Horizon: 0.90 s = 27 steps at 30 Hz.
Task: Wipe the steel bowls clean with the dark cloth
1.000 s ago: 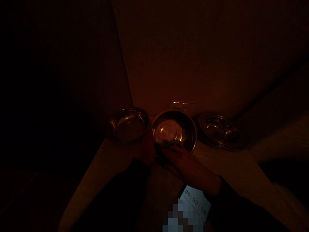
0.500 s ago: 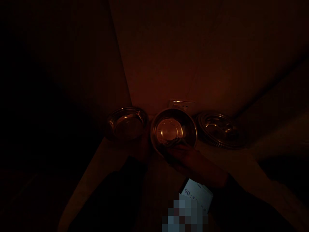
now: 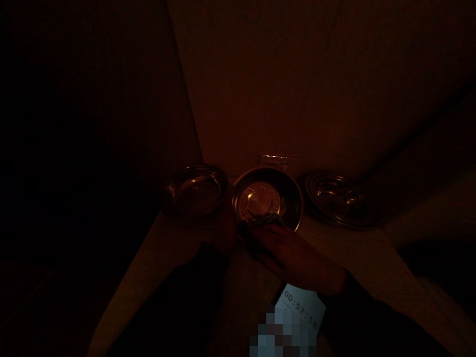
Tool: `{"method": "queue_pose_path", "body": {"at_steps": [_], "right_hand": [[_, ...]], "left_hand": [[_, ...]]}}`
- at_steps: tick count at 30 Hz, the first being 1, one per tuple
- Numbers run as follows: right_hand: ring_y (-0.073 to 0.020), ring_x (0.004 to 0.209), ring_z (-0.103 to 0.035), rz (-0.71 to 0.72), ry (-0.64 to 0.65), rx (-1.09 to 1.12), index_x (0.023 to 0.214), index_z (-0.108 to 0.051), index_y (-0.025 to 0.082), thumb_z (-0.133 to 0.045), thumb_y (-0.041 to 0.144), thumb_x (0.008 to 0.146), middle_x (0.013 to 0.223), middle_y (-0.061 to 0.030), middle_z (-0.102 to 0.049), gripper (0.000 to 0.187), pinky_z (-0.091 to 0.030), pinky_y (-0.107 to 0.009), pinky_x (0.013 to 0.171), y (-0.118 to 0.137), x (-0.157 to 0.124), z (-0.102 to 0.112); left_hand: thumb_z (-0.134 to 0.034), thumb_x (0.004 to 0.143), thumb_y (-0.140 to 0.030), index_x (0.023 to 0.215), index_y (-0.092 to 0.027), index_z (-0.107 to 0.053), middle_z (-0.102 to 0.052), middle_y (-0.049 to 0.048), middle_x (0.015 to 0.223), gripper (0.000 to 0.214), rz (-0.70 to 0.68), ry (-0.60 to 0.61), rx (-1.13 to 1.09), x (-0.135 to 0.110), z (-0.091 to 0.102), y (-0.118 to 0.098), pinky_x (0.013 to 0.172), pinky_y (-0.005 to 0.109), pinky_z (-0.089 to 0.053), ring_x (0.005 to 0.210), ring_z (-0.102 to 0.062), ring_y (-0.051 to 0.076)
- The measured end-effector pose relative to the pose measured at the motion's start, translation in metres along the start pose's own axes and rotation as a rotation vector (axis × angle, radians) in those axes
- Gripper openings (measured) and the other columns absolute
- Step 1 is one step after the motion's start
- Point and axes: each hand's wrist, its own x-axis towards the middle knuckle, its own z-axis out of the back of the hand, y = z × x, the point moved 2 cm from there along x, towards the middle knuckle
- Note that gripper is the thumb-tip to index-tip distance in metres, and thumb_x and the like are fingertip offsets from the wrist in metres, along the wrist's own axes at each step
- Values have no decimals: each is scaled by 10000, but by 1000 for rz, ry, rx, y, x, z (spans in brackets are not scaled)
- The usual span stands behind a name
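Observation:
In very dim light a shiny metal bowl (image 3: 259, 198) is tilted so that its inside faces me. My left hand (image 3: 226, 225) is at the bowl's left rim, closed on it as far as the dark shows; its fingers are hard to make out. Across the near rim lies my right hand (image 3: 286, 248), fingers together and closed on a dark cloth (image 3: 247, 235) pressed against the bowl. Folds of the cloth show just past the fingertips, inside the bowl.
Another metal bowl (image 3: 197, 193) stands to the left, and stacked metal dishes (image 3: 338, 201) lie to the right. Behind is a wall with a socket plate (image 3: 280, 161). A lit phone (image 3: 301, 302) showing a timer lies on the table (image 3: 130, 287), partly blurred out.
My right hand has shifted slightly left and down along the near rim with the cloth. The left hand and the bowl have barely moved. The view is a little darker.

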Motion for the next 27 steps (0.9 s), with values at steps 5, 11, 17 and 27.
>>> {"method": "queue_pose_path", "body": {"at_steps": [5,11,17,27], "right_hand": [[-274,1103,-576,-62,44,-85,1329,-543,171,-519,216,916,1257,-107,-640,416,-453,-466,950,-4,-7,11],[-275,1087,-568,0,3,-133,1342,-509,141,-464,215,957,1278,-121,-624,395,-479,-471,916,1,1,0],[-280,1156,-523,-3,-91,-106,1365,-458,79,-407,232,988,1317,-149,-592,410,-477,-459,956,10,18,-14],[-269,1067,-591,-62,41,-135,1294,-558,198,-516,230,940,1238,-86,-660,357,-481,-479,906,2,-1,4]], "left_hand": [[-353,948,-414,1055,-192,-641,-712,49,1011,379,-28,-1,81,-2,-2,-11,1073,378,-394,1088,-616,201],[-310,953,-348,1111,-195,-611,-681,65,1129,372,-6,-56,188,-7,-4,-16,1120,361,-334,1183,-573,200],[-255,963,-283,1041,-162,-605,-670,98,1144,378,127,-123,251,-11,-5,-18,1150,356,-283,1231,-539,202],[-251,967,-274,1017,-172,-626,-700,65,1068,392,19,-47,139,-5,-5,-14,1108,378,-358,1120,-607,205]]}}
